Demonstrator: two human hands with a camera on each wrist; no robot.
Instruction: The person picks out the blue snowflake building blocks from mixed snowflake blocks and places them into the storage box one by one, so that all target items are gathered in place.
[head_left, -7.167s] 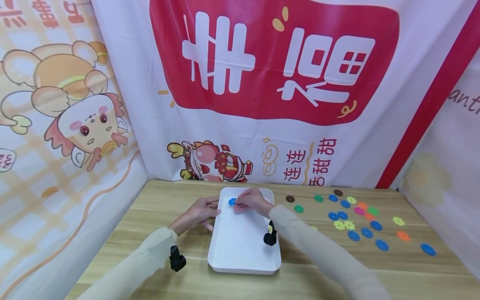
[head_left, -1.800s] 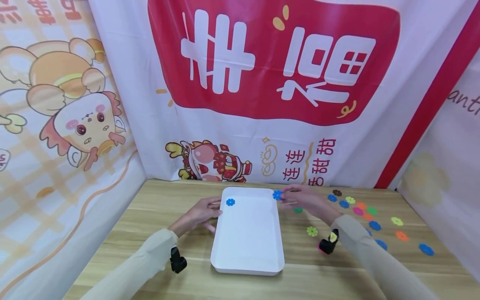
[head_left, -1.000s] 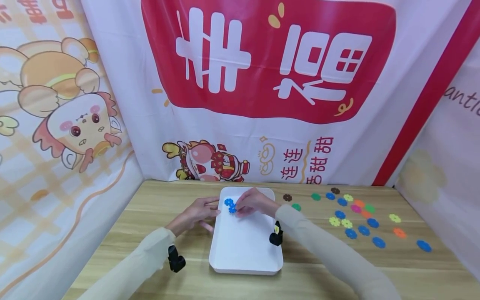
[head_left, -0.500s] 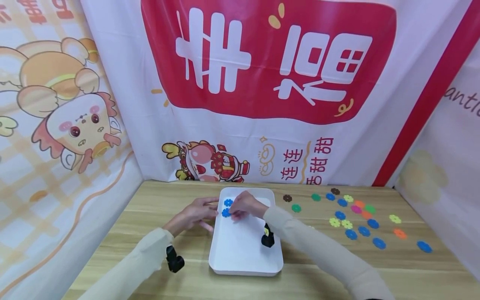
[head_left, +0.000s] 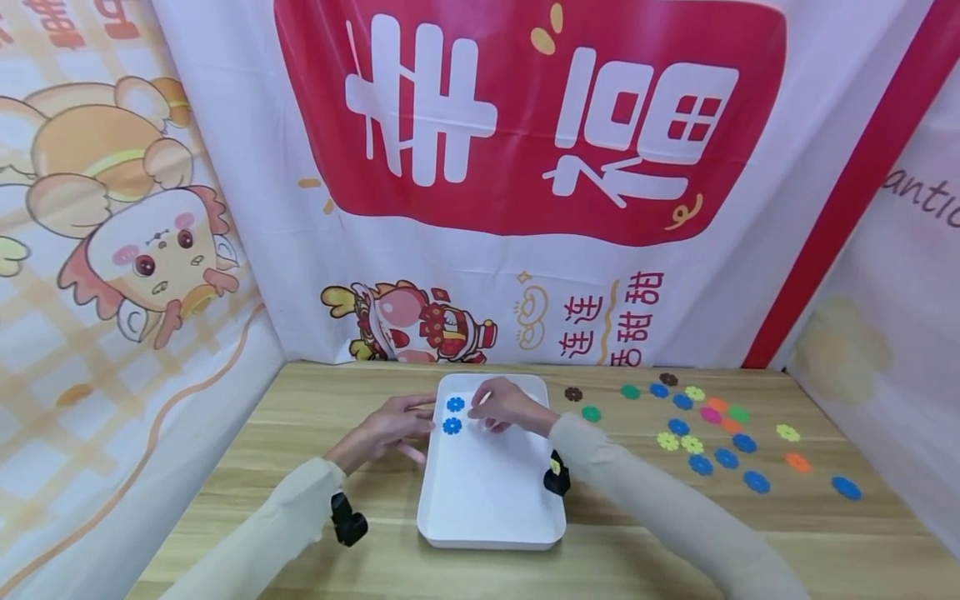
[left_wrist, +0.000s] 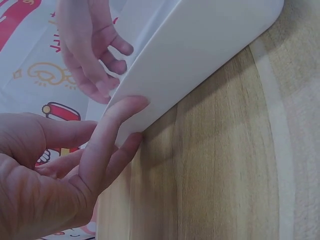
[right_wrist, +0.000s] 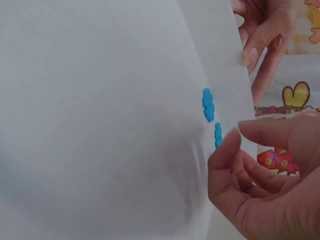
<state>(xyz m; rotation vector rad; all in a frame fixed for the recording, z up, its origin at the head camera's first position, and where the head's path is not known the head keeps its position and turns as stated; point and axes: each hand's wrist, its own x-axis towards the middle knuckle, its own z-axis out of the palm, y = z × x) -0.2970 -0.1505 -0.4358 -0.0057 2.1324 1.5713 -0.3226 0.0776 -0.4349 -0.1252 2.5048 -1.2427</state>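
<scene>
Two blue flower-shaped plastic discs lie one in front of the other near the far left corner inside a white tray. My right hand hovers over the tray just right of them, fingers loosely bent, with nothing held. In the right wrist view its thumb and forefinger are apart at the tips, and the farther blue disc is partly covered by the hand. My left hand rests against the tray's left side; the left wrist view shows its fingertips touching the outer wall.
Several loose flower discs in blue, yellow, green, orange, pink and brown are spread over the wooden table right of the tray, among them a green disc and a brown disc. A printed cloth hangs behind the table.
The right hand brought a second blue disc from the right into the tray, set it in front of the first, let go and drew back slightly right. The left hand stays by the tray.
</scene>
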